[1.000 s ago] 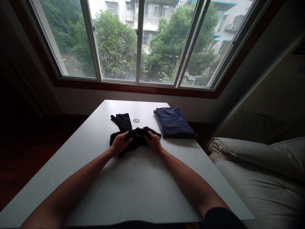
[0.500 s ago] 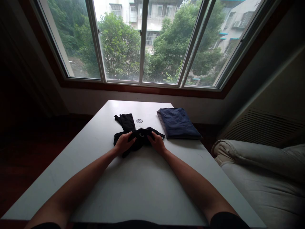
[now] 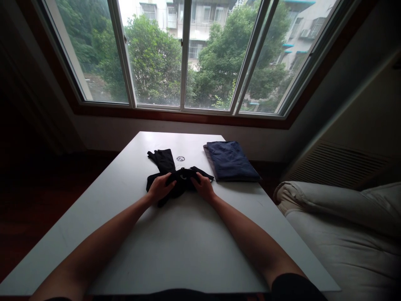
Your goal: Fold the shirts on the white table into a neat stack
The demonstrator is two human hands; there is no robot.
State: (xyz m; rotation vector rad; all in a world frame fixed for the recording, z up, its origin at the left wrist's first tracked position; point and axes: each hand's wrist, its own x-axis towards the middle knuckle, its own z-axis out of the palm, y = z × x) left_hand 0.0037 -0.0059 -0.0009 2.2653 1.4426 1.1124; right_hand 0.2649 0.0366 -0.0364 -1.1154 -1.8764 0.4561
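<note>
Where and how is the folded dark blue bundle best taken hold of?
Grip the folded dark blue bundle probably by its right side, coming from the right: it lies flat and seems to jut past the white table there, perhaps leaving its underside reachable.

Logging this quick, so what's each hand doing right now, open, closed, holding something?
Left hand: closed, holding the left side of the black fabric item.
Right hand: closed, holding its right side.
</note>
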